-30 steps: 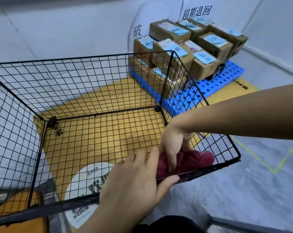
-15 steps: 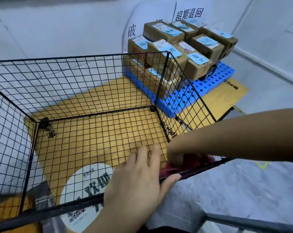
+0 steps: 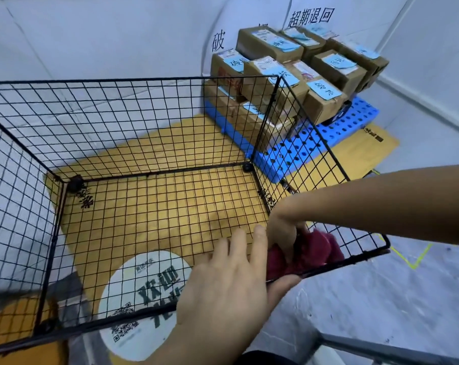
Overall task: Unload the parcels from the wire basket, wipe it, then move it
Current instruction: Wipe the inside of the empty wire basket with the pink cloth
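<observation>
Hidden or cut off: the wire basket (image 3: 133, 80) loses its left end at the frame's left edge. The right fingertips are buried in the cloth. The lower parcels sit behind the mesh of the far right corner, and the writing on their blue labels is hard to read.
Wire basket, position: fills the left and centre of the frame, on a yellow floor sheet (image 3: 154, 212) with a round printed sticker (image 3: 133, 291) showing through the mesh.
Wire basket, orientation: open top up; long axis runs left to right, with the near rim rising toward the right.
Left hand (image 3: 228, 283): enters from the bottom centre, fingers laid flat over the near rim on the inside and thumb on the outside, pinching the wall.
Right hand (image 3: 283, 227): forearm enters from the right edge, the hand turned down inside the near right corner and gripping the cloth.
Cloth (image 3: 315, 248): dark red, bunched against the near wall.
Parcels (image 3: 270, 43): brown boxes stacked at upper right on a blue pallet (image 3: 349, 122), outside the basket.
</observation>
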